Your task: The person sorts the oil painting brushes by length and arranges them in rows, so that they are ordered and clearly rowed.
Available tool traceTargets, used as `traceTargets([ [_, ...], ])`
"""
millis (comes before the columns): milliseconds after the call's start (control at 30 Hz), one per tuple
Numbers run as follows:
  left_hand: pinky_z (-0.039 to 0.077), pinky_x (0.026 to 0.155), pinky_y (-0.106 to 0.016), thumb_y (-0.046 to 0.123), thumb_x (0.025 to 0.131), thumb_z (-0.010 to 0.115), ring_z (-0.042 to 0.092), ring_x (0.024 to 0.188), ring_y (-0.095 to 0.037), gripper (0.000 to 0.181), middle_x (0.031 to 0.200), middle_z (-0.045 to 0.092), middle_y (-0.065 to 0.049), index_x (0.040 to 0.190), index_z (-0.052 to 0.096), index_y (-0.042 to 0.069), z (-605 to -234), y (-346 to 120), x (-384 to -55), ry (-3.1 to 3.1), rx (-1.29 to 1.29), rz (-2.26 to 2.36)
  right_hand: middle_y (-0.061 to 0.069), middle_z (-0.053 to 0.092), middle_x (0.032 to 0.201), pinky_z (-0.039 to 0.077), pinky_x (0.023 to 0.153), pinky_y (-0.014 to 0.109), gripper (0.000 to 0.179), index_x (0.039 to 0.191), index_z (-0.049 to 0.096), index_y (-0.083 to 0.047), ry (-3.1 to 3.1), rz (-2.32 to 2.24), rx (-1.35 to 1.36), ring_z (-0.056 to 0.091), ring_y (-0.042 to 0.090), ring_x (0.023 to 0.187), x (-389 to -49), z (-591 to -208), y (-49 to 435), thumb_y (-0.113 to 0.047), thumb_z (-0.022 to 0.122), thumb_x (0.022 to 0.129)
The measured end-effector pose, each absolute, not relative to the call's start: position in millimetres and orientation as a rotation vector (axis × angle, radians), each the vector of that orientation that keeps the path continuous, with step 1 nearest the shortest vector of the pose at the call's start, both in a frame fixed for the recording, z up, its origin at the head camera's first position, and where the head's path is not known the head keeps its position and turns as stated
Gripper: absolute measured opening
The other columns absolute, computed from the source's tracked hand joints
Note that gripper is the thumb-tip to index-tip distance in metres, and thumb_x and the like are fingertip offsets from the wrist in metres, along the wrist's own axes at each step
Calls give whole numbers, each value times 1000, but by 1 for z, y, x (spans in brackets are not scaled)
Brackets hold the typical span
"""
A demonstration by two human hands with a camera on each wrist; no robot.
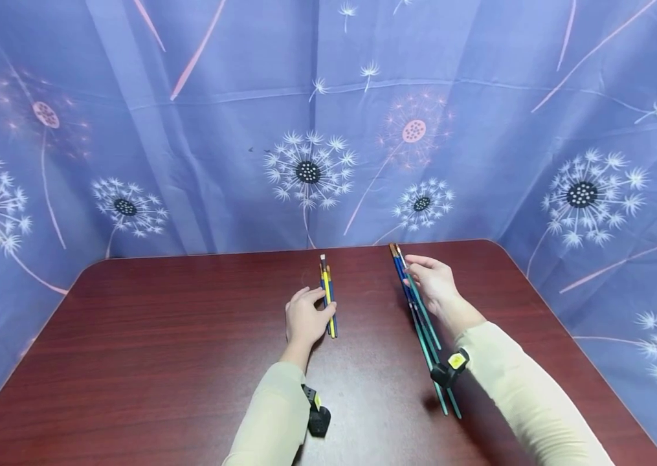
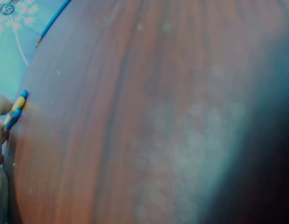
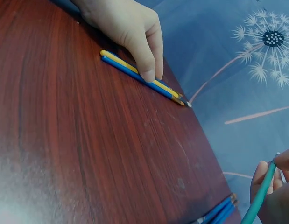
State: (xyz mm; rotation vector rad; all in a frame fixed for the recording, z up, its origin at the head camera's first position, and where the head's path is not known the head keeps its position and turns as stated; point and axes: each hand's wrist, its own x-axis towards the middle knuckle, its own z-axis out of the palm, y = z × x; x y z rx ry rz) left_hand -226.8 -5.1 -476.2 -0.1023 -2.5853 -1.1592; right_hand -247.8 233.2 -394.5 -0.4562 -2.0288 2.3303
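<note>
In the head view my left hand [image 1: 307, 317] grips a short bundle of paintbrushes near the table's middle. A yellow-handled paintbrush [image 1: 329, 298] lies on top of blue-handled ones [image 1: 335, 323], their bristles facing the far edge. The right wrist view shows thumb and fingers pinching this bundle [image 3: 121, 64] at the tabletop. My right hand [image 1: 434, 285] pinches a green-handled paintbrush [image 1: 428, 321] near its bristle end, raised over other brushes. Beneath it are blue-handled paintbrushes [image 1: 400, 270] and longer green-handled paintbrushes [image 1: 437, 388]. In the left wrist view only blue and yellow handle ends [image 2: 16, 112] show beside the fingers.
A dark reddish wooden table [image 1: 188, 336] with rounded far corners carries everything. Blue fabric [image 1: 235, 162] printed with dandelions hangs behind it and along both sides. Black wrist cameras [image 1: 319, 419] sit on both sleeves.
</note>
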Motion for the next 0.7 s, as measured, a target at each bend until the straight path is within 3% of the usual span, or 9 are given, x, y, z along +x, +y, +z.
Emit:
traceTargets([
  [400,38,100,-48,26,81,72,52,126,-25,34,120,67,-4,111,71,10,-476,-6,-228,-2602,-91,-1140,-8,64,68,56,64,18,49,133,42,12,-2054,2288,-502,62,3,66,-241,-399,251,5,48,85],
  [700,37,101,-48,28,81,71,50,127,-24,35,121,67,-2,112,71,12,-477,-5,-228,-2619,-81,-1142,-11,65,65,54,62,17,42,129,45,11,-2050,2299,-526,61,0,63,-228,-404,260,2,51,88],
])
